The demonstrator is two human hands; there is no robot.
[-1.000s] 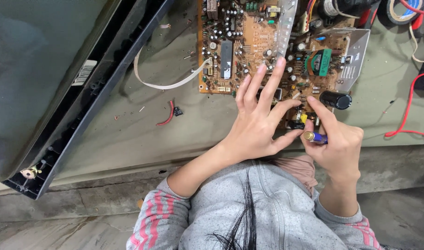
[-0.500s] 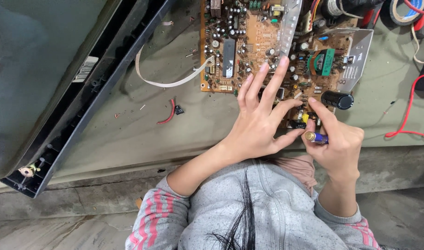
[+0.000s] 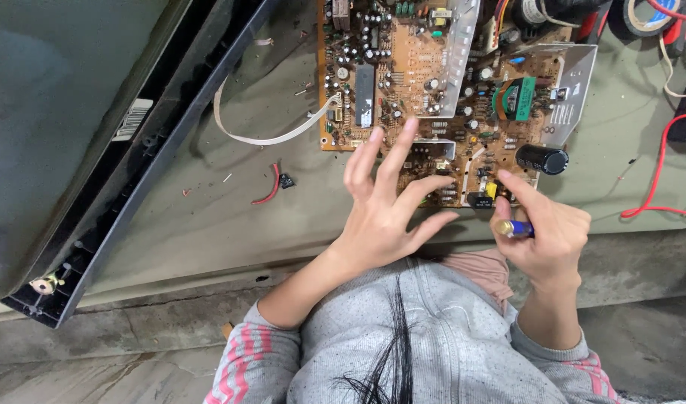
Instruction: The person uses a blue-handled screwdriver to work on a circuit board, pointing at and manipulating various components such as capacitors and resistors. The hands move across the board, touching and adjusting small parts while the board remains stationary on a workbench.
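A brown circuit board (image 3: 403, 67) crowded with small parts lies on the grey bench. My left hand (image 3: 384, 206) rests with fingers spread on the board's near edge, holding nothing. My right hand (image 3: 549, 232) grips a small tool with a blue and brass handle (image 3: 512, 228), its index finger stretched toward the yellow part (image 3: 492, 190) near the board's front edge. A large black capacitor (image 3: 542, 158) stands just beyond that hand. The tool's tip is hidden by my fingers.
A big dark television set (image 3: 66, 135) with a black frame lies at the left. A white flat cable (image 3: 268, 135) runs from the board. A short red wire piece (image 3: 270, 187) lies on the bench. Red leads (image 3: 661, 176) and tape rolls (image 3: 642, 15) sit at the right.
My left hand has slid back toward me, its fingertips lower on the board. My right hand and tool have barely moved.
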